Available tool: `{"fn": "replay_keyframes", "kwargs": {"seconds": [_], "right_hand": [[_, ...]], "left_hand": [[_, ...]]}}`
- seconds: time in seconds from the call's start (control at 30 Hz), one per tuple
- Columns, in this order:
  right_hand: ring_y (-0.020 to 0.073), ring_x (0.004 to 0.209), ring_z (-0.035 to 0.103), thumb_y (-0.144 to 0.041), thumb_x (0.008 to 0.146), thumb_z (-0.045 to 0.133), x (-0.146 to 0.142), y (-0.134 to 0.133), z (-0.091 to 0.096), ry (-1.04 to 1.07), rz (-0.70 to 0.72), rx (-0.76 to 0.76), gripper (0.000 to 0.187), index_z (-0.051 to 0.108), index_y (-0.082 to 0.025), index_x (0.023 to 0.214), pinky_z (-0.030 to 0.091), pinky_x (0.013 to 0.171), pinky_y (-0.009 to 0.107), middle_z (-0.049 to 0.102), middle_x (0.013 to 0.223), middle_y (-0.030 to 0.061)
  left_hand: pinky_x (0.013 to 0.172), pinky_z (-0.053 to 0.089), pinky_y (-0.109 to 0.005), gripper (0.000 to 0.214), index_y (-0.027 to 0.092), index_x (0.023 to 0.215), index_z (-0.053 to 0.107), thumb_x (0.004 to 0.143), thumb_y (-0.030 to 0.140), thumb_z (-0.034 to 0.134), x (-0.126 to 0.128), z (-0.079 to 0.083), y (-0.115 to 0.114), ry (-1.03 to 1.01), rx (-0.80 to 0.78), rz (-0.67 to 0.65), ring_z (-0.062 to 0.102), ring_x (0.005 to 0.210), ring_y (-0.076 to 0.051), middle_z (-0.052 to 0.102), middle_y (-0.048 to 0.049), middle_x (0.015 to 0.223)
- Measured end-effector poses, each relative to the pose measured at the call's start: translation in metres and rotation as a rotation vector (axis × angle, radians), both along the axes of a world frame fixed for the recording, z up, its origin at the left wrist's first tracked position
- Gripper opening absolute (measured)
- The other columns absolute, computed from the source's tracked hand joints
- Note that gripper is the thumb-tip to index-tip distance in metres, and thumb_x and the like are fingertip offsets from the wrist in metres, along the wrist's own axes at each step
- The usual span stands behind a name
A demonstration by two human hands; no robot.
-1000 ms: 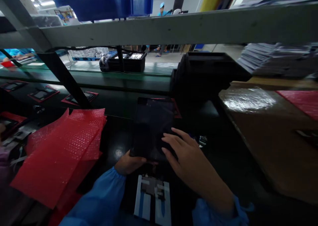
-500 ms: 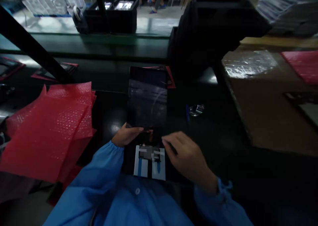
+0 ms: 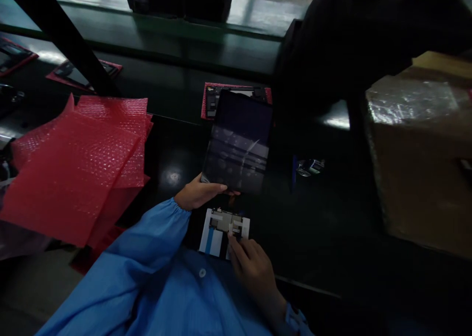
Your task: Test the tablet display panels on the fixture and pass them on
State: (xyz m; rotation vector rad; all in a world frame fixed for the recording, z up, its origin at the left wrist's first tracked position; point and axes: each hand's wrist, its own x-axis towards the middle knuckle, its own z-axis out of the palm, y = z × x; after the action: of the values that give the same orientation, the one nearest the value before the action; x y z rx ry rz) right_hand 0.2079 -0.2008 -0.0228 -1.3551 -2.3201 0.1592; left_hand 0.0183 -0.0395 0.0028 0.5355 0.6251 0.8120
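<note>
My left hand (image 3: 201,191) grips the lower left corner of a dark glossy tablet screen (image 3: 239,144), thumb on its face. The screen is tilted up and away from me. Below it, close to my body, lies an opened tablet body (image 3: 217,238) with white battery packs, a blue strip and a circuit board (image 3: 221,221) with pale tape on it. My right hand (image 3: 254,267) is over its right side, thumb and fingers pressed together at a small whitish strip beside the board. Whether the strip is between the fingertips is too small to tell.
Red bubble-wrap bags (image 3: 77,164) are piled at left. Beyond the screen, another opened tablet (image 3: 212,100) lies on red wrap. A blue tool (image 3: 294,172) and a shiny crumpled piece (image 3: 310,167) lie at right, near a large cardboard box (image 3: 424,178). A dark post (image 3: 66,36) slants at upper left.
My right hand has moved down and left onto the opened tablet body. The screen now leans rightward in my left hand, and the view has tipped downward.
</note>
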Motion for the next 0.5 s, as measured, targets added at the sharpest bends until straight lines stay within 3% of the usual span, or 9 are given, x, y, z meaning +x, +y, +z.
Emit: {"fn": "replay_keyframes", "kwargs": {"seconds": [0.13,0.3,0.5], "right_hand": [[0.0174,0.067,0.057,-0.008,0.099,0.052,0.0,0.0,0.0,-0.109,0.027,0.067,0.024,0.067,-0.009,0.117,0.045,0.06,0.031,0.062,0.075,0.0054],[0.0206,0.073,0.061,-0.003,0.097,0.043,-0.006,-0.001,-0.003,-0.212,0.032,0.142,0.03,0.068,-0.006,0.114,0.043,0.06,0.033,0.069,0.08,0.0088],[0.0194,0.071,0.062,-0.014,0.103,0.044,-0.009,0.004,-0.013,-0.094,0.024,0.212,0.027,0.07,-0.007,0.107,0.049,0.063,0.031,0.068,0.074,0.0074]], "left_hand": [[0.091,0.053,-0.045,0.034,0.012,0.101,0.072,0.07,0.018,0.084,0.0,-0.002,-0.001,-0.005,-0.011,-0.002,0.075,0.092,-0.029,0.079,-0.012,0.095],[0.093,0.052,-0.049,0.033,0.012,0.095,0.074,0.066,0.02,0.085,0.002,-0.004,-0.002,-0.024,-0.036,0.04,0.074,0.091,-0.032,0.078,-0.011,0.091],[0.09,0.053,-0.044,0.029,0.011,0.092,0.076,0.067,0.022,0.085,0.003,-0.005,-0.003,-0.019,-0.026,0.042,0.074,0.087,-0.028,0.079,-0.0111,0.087]]}}
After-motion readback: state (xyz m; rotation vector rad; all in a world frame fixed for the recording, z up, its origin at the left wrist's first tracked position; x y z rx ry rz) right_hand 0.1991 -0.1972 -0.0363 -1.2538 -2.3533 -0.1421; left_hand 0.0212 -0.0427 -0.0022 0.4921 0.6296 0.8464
